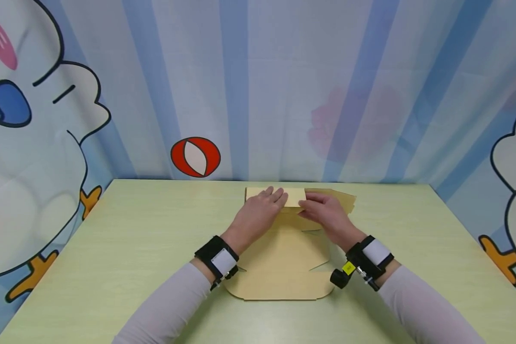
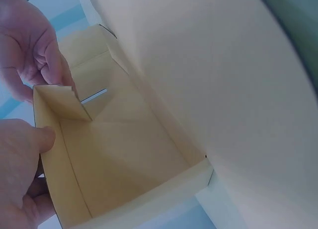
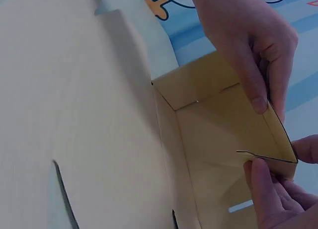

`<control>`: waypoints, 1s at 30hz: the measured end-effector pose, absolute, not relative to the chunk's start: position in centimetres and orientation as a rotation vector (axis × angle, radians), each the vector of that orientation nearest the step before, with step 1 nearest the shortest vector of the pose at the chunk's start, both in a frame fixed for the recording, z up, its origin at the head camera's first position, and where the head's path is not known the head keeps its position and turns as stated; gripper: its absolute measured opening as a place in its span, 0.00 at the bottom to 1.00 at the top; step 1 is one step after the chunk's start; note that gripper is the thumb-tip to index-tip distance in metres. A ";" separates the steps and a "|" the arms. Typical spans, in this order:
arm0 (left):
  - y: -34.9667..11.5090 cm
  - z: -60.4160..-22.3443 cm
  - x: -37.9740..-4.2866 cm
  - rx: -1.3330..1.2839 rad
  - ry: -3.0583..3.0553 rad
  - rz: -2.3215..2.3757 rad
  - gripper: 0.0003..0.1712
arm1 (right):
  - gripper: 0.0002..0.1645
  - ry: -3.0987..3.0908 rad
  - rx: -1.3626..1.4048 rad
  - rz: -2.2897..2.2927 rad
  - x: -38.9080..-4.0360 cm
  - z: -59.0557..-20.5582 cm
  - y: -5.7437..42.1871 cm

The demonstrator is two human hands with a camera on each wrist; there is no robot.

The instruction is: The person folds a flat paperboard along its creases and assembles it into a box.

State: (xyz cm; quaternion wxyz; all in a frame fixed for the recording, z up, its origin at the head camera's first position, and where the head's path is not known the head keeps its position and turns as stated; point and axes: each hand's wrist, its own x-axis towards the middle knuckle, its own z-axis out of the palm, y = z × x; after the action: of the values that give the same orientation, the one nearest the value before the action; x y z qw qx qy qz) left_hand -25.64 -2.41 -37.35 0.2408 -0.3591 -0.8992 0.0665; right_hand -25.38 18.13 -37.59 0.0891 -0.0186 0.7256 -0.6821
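Observation:
A partly folded cardboard box (image 1: 284,267) lies on the table, its far end raised into a shallow tray with a slot in its floor. My left hand (image 1: 260,210) grips the far wall (image 2: 64,174), thumb on the inner face and fingers behind it. At the corner to its right, my right hand (image 1: 328,215) pinches a short end flap (image 2: 62,100) turned inward. In the right wrist view, my right hand's thumb and fingers (image 3: 261,182) meet around that flap beside the left hand (image 3: 253,45). An unfolded side panel (image 1: 341,196) extends beyond the right hand.
Toward me, a broad flat panel with rounded corners and cut slits continues from the box. The pale table (image 1: 155,229) extends on both sides. Behind it hangs a blue striped curtain (image 1: 266,95) with cartoon prints.

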 end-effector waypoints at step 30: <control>-2.2 -37.4 -25.5 -0.976 -2.473 0.159 0.21 | 0.20 2.956 -0.169 -1.135 -26.1 -40.8 22.2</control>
State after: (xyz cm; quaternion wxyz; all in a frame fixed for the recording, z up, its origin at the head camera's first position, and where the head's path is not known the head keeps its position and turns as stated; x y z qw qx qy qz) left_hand -25.53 -2.17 -37.44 0.2368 -0.3562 -0.9020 0.0582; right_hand -26.08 22.20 -40.76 -0.0148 -0.0533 0.9322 -0.3578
